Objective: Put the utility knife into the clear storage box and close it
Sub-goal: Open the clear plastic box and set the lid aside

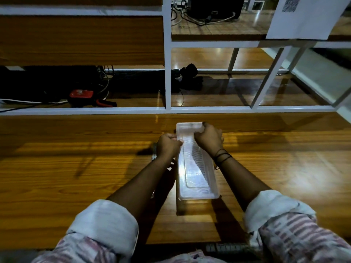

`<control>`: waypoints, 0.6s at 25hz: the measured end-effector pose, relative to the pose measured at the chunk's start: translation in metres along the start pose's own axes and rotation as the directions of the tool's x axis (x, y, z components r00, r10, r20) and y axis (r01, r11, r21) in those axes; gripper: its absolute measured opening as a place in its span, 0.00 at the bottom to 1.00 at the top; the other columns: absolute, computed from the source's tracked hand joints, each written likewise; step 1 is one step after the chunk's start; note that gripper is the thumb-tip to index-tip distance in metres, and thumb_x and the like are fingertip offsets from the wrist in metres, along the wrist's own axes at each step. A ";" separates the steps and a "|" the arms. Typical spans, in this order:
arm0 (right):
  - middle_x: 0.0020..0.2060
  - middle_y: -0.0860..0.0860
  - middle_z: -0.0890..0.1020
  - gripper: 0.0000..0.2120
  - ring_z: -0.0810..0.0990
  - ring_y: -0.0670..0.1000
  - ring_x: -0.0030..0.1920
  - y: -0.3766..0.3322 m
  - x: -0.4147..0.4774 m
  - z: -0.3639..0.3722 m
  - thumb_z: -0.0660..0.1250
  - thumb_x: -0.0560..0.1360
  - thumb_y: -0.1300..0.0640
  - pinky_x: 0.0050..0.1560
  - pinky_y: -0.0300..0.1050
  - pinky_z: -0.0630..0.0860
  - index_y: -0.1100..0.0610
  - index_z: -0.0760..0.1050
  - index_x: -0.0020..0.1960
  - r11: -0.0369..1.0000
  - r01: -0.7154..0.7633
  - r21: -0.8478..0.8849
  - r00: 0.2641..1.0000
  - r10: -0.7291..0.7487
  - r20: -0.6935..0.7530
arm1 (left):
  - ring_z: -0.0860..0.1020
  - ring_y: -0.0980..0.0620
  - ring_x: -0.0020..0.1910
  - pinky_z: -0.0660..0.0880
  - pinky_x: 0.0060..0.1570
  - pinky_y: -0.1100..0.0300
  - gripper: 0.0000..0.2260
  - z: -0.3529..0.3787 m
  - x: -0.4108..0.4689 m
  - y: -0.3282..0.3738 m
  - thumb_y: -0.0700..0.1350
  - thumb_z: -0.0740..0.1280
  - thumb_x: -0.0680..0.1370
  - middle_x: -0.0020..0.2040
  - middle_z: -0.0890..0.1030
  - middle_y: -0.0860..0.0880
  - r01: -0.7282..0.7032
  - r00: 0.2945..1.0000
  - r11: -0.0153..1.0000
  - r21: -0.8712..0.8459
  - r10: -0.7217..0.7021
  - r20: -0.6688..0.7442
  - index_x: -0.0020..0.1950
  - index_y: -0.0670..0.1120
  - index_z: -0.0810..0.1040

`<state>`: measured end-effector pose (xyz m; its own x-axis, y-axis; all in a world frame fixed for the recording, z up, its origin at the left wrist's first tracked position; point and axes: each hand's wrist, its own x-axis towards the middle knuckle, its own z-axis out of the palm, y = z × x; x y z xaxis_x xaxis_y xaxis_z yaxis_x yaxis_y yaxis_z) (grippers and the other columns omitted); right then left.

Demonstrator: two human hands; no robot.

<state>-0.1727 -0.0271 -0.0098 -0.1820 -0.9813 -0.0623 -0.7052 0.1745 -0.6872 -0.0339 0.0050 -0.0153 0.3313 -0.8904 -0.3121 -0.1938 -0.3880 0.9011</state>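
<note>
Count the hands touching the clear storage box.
2. The left hand grips the clear storage box at its left edge; the right hand grips the far right corner.

Both forearms extended forward, left hand (pixel 168 144) and right hand (pixel 209 137) each curled in a closed grip.

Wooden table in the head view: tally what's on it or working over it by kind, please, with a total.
Clear rectangular plastic storage box: 1
Bare hands gripping the box's far end: 2, left hand and right hand
Partly hidden metallic object under the left forearm, identity unclear: 1
Total: 4
</note>
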 end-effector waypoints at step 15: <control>0.76 0.59 0.63 0.52 0.63 0.68 0.71 -0.030 -0.056 0.009 0.64 0.62 0.21 0.67 0.65 0.65 0.51 0.63 0.76 0.883 0.079 -0.463 0.984 0.004 0.175 | 0.88 0.42 0.49 0.85 0.55 0.41 0.16 -0.017 -0.005 -0.003 0.34 0.58 0.81 0.54 0.88 0.42 0.024 0.996 0.995 -0.099 -0.015 0.093 0.60 0.41 0.84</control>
<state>-0.1351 0.0223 0.0073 -0.0622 -0.9796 -0.1913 -0.9543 0.1145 -0.2761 -0.0191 0.0147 -0.0114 0.2467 -0.9029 -0.3520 -0.0932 -0.3836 0.9188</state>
